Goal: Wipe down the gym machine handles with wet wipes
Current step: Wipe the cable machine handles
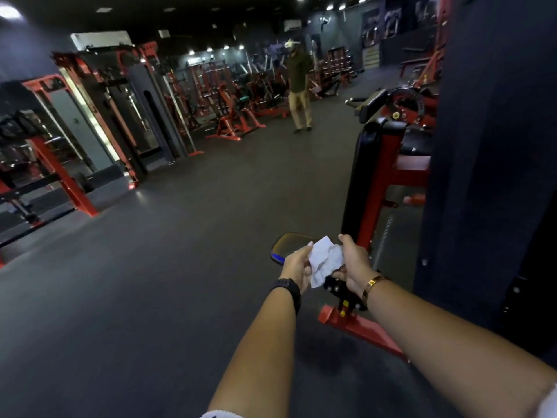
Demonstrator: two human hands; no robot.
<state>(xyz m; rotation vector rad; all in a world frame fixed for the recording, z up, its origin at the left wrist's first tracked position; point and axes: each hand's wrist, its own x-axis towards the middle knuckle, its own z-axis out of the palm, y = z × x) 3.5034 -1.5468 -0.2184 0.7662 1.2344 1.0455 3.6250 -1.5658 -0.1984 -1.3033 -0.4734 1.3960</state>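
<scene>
From my remote seat, the head camera looks forward and down across a dim gym with a dark floor (150,267).

Low in the picture, near 5 o'clock from centre, both bare forearms reach forward and meet. A crumpled white wet wipe (325,260) sits between the hands, held in the air. The left hand (297,262) pinches the wipe's left edge, thumb against its top corner and fingers curled beneath. The right hand (354,260) grasps the wipe's right side, fingers curled round it. A black wristband (287,289) is on the left wrist and a gold bracelet (373,282) on the right.

Just beyond the hands is a black seat pad (286,242) with a blue edge. It belongs to a red-framed machine (361,325) whose upright black back pad (364,176) rises toward 2 o'clock. I cannot tell whether the wipe touches the seat.

At 3 o'clock a broad dark column (482,146) fills the right side. From 9 to 10 o'clock stand red and black racks (60,176). At 12 o'clock, well apart from me, another person (298,86) stands on the open floor.
</scene>
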